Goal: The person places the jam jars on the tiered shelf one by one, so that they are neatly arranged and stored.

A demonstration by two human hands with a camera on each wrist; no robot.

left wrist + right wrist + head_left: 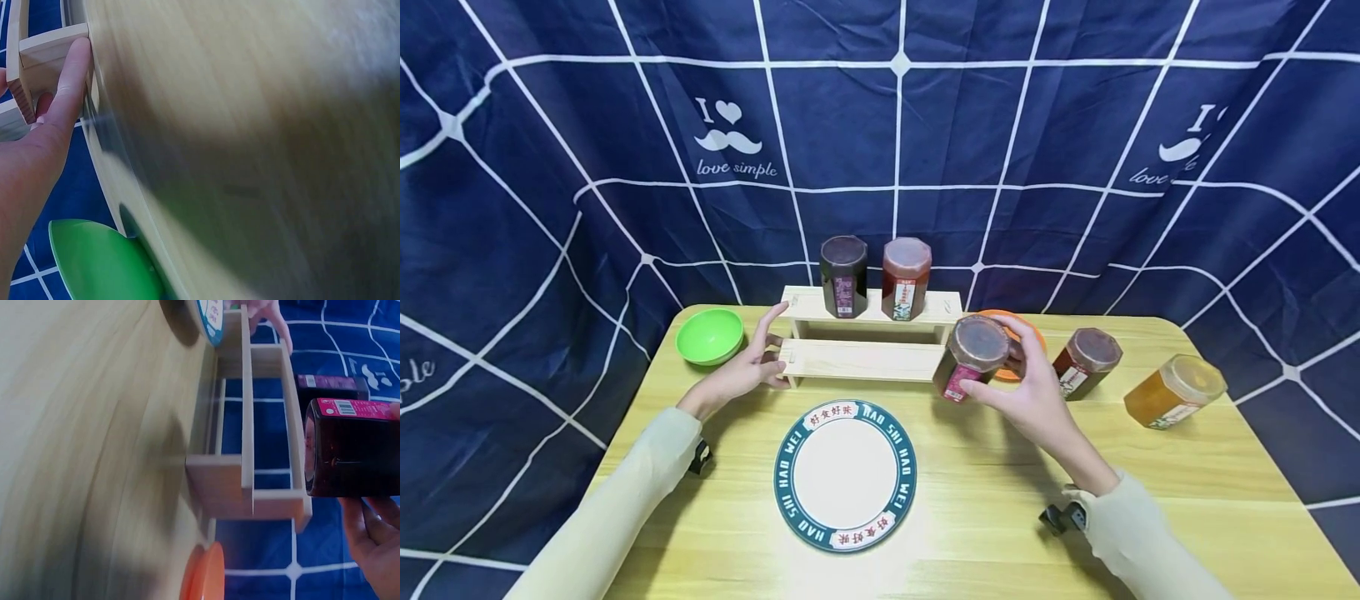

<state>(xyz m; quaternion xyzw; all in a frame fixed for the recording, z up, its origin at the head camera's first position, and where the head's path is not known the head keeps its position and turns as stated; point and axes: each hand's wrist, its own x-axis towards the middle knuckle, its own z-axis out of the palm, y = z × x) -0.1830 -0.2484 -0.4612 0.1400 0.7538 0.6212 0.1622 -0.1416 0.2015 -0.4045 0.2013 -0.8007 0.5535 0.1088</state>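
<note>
My right hand (1033,396) grips a dark octagonal jar (973,354) with a pink label, tilted, by the right end of a two-step wooden rack (857,360). In the right wrist view the jar (353,450) appears higher than the rack's upper step, fingers beneath it in that picture. At the rack's left end my left hand (741,375) rests with fingers spread, touching both steps. The left wrist view shows one finger (74,75) straight along the end of a step. On the upper step stand a dark jar (844,279) with a purple label and a reddish jar (906,279).
Right of my right hand stand a dark red jar (1086,364) and an amber jar (1176,392). Behind the held jar is an orange bowl (1033,329), partly hidden. A green bowl (709,336) sits at the back left. A blue-rimmed plate (846,475) lies before the rack.
</note>
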